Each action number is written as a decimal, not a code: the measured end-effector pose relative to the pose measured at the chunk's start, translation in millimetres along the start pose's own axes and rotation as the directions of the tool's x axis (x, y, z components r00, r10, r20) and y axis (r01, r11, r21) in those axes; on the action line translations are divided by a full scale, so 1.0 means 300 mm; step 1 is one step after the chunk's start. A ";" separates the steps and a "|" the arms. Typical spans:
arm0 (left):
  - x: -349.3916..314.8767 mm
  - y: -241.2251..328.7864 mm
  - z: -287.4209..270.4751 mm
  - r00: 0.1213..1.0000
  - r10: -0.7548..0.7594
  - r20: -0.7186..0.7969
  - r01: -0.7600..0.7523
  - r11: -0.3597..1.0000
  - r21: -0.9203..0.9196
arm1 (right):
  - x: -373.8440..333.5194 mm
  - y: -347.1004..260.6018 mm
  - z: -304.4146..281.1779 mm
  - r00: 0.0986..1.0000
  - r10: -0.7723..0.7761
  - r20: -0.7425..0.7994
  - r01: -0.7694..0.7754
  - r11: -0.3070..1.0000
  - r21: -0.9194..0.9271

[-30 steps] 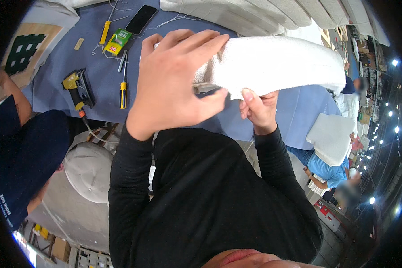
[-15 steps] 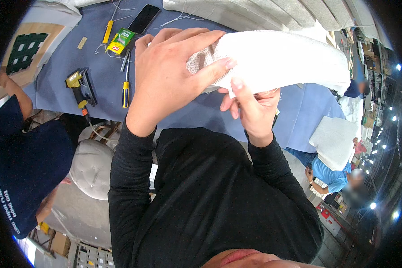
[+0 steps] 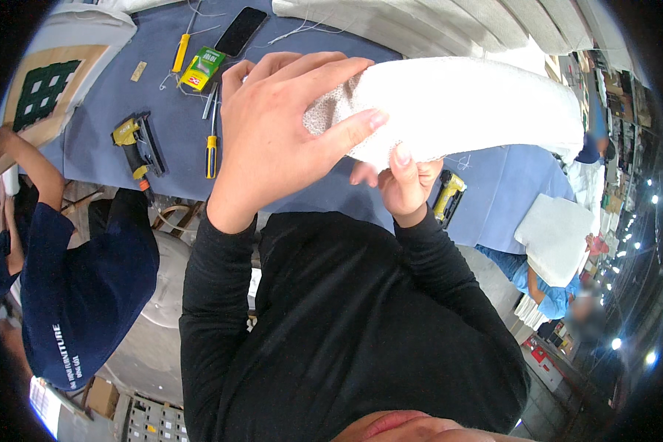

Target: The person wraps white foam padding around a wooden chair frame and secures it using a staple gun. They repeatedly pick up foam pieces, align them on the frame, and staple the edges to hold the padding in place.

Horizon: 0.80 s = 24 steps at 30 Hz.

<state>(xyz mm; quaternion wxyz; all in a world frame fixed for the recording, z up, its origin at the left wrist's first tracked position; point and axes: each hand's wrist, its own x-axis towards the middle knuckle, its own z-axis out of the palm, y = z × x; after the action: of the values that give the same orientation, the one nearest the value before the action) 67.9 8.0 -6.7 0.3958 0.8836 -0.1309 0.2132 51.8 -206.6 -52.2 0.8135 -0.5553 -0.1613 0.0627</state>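
Observation:
Held up over the blue-covered table is a long curved upholstered piece in white woven fabric, stretching off to the right. My left hand wraps round its left end, thumb and fingers pressed on loose fabric there. Below that end, my right hand pinches the lower edge of the fabric between thumb and fingers. Some of its fingers are hidden behind the cloth, and the underside of the piece cannot be seen.
A yellow-black staple gun lies by my right wrist, another staple gun at the left. Two screwdrivers, a green-yellow box and a phone lie beyond my left hand. A person in a dark shirt works at left.
My right hand has shifted left along the fabric's lower edge, uncovering the staple gun on the right. The person at left has moved further into view. My left hand keeps its hold.

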 end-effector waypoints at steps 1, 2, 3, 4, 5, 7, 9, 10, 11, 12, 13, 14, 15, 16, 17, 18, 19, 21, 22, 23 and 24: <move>0.002 -0.007 -0.002 1.000 0.012 0.005 -0.012 1.000 -0.008 | -0.003 -0.002 0.005 1.000 0.016 -0.012 -0.016 1.000 -0.014; 0.008 -0.019 -0.008 1.000 0.023 0.009 -0.023 1.000 -0.017 | 0.001 0.008 -0.003 0.999 -0.032 0.007 0.033 0.990 -0.135; 0.005 -0.013 -0.015 0.999 0.026 0.019 -0.025 1.000 -0.018 | 0.006 0.019 -0.015 0.996 -0.077 0.032 0.083 0.965 -0.247; 0.000 -0.009 -0.016 0.999 0.026 0.027 -0.025 0.999 -0.022 | 0.000 0.024 -0.025 0.994 -0.100 0.049 0.110 0.946 -0.305; -0.005 0.006 -0.009 0.999 0.017 0.036 -0.017 1.000 -0.024 | -0.020 0.027 -0.038 0.992 -0.110 0.058 0.124 0.923 -0.363; 0.003 0.011 -0.006 0.999 0.021 0.026 -0.019 0.998 -0.060 | -0.020 0.023 -0.059 0.989 -0.131 0.068 0.147 0.905 -0.399; -0.009 0.013 -0.008 0.999 0.006 0.033 -0.005 1.000 -0.027 | -0.018 0.026 -0.063 0.981 -0.164 0.100 0.191 0.882 -0.430; -0.010 0.019 -0.014 0.999 -0.002 0.037 0.003 1.000 -0.011 | -0.020 0.029 -0.065 0.980 -0.171 0.105 0.200 0.883 -0.425; -0.007 0.035 -0.021 0.999 -0.014 0.043 0.014 1.000 0.008 | -0.020 0.027 -0.069 0.978 -0.180 0.108 0.209 0.882 -0.423; -0.013 0.061 -0.028 0.998 -0.037 0.052 0.036 0.999 0.032 | -0.033 0.031 -0.072 0.981 -0.169 0.098 0.194 0.898 -0.394; -0.018 0.083 -0.032 0.996 -0.061 0.061 0.058 0.997 0.055 | -0.040 0.028 -0.072 0.985 -0.153 0.082 0.173 0.919 -0.354; -0.021 0.102 -0.032 0.997 -0.062 0.051 0.059 0.996 0.074 | -0.045 0.025 -0.070 0.988 -0.140 0.066 0.153 0.937 -0.314; -0.025 0.116 -0.028 0.997 -0.063 0.046 0.059 0.994 0.091 | -0.055 0.025 -0.069 0.992 -0.118 0.038 0.124 0.957 -0.262; -0.029 0.124 -0.025 0.997 -0.064 0.042 0.059 0.992 0.107 | -0.064 0.024 -0.068 0.995 -0.095 0.012 0.095 0.973 -0.209; -0.033 0.125 -0.025 0.997 -0.061 0.052 0.056 0.993 0.107 | -0.071 0.018 -0.066 0.997 -0.073 0.008 0.073 0.984 -0.165; -0.039 0.122 -0.025 0.996 -0.061 0.064 0.054 0.993 0.107 | -0.074 0.008 -0.061 0.999 -0.050 0.005 0.050 0.992 -0.119; -0.044 0.119 -0.026 0.995 -0.060 0.075 0.051 0.993 0.107 | -0.075 0.000 -0.058 1.000 -0.026 0.002 0.026 0.997 -0.072; -0.042 0.113 -0.025 0.992 -0.064 0.106 0.057 0.996 0.070 | -0.076 -0.014 -0.043 1.000 -0.012 -0.006 0.012 0.998 -0.063; -0.038 0.108 -0.024 0.991 -0.065 0.121 0.059 0.997 0.050 | -0.079 -0.017 -0.041 1.000 -0.006 -0.012 0.005 0.998 -0.060; -0.035 0.098 -0.023 0.990 -0.050 0.129 0.046 0.998 0.034 | -0.082 -0.004 -0.061 0.997 -0.071 0.031 0.076 0.982 -0.172; -0.031 0.088 -0.023 0.990 -0.035 0.134 0.033 0.999 0.017 | -0.078 0.012 -0.088 0.988 -0.131 0.083 0.149 0.948 -0.280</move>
<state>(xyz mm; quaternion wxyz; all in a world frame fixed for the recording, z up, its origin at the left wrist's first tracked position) 47.4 -3.5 10.1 0.3832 0.9009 -0.1404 0.1476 39.0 -235.3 -68.6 0.7217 -0.6517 -0.2335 -0.0013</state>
